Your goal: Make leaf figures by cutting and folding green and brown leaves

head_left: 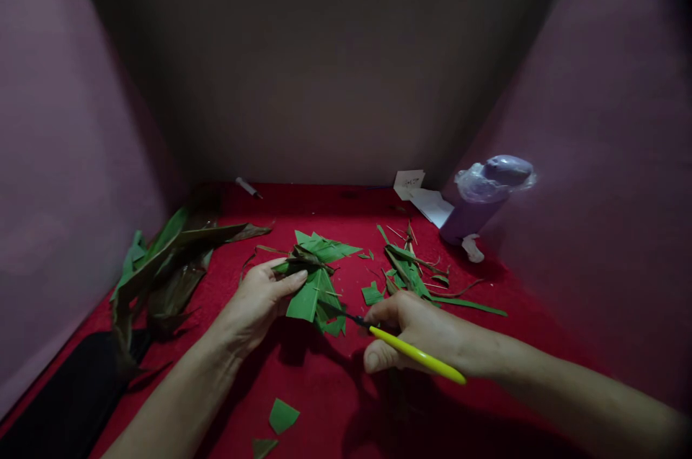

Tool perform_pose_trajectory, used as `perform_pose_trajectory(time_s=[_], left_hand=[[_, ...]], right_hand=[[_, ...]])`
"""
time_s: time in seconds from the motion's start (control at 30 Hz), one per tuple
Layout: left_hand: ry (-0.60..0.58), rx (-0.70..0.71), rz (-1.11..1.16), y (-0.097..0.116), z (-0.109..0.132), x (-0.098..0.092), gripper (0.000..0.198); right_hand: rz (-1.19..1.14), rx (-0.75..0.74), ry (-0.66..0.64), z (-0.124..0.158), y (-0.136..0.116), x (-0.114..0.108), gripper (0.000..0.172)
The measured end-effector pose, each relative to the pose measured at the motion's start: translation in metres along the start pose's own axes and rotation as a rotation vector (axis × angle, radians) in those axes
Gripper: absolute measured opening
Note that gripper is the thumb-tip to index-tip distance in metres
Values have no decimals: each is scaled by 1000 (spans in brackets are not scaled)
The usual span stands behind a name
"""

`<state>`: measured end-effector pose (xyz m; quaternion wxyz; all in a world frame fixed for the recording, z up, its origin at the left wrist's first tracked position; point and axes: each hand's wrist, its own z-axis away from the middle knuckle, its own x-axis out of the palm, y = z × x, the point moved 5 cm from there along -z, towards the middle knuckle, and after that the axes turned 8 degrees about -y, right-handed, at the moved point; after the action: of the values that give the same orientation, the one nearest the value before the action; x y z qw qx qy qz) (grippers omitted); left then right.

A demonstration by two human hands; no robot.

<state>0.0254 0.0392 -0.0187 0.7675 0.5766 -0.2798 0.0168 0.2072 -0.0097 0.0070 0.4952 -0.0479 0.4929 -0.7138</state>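
Note:
My left hand point(258, 300) pinches a folded bundle of green leaf pieces point(316, 279) and holds it just above the red cloth point(324, 394). In my right hand point(414, 333) is a yellow-handled cutting tool point(416, 354), gripped with fingers curled around it. Its dark blade tip points left and touches the lower edge of the leaf bundle. More cut green leaf pieces lie under and around the bundle.
A pile of long green and brown leaves point(162, 272) lies at the left. Leaf strips and scraps point(416, 275) lie right of centre. A purple bottle under clear plastic point(484, 196), white paper point(424, 196) and a small pen-like object point(249, 187) sit at the back. Pink walls close in both sides.

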Motion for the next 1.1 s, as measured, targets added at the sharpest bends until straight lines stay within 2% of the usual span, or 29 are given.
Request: perform_pose_trajectory(time_s=[0.43, 0.63, 0.9, 1.1], left_hand=[[-9, -13, -27, -2, 1, 1, 28], [-17, -8, -13, -1, 1, 1, 29], [-29, -10, -15, -1, 0, 1, 27], [-13, -26, -22, -2, 1, 0, 26]], right_hand=[[-121, -8, 9, -4, 4, 3, 43], [-140, -1, 57, -5, 8, 5, 41], [-75, -11, 79, -6, 12, 5, 40], [10, -18, 63, -1, 1, 0, 44]])
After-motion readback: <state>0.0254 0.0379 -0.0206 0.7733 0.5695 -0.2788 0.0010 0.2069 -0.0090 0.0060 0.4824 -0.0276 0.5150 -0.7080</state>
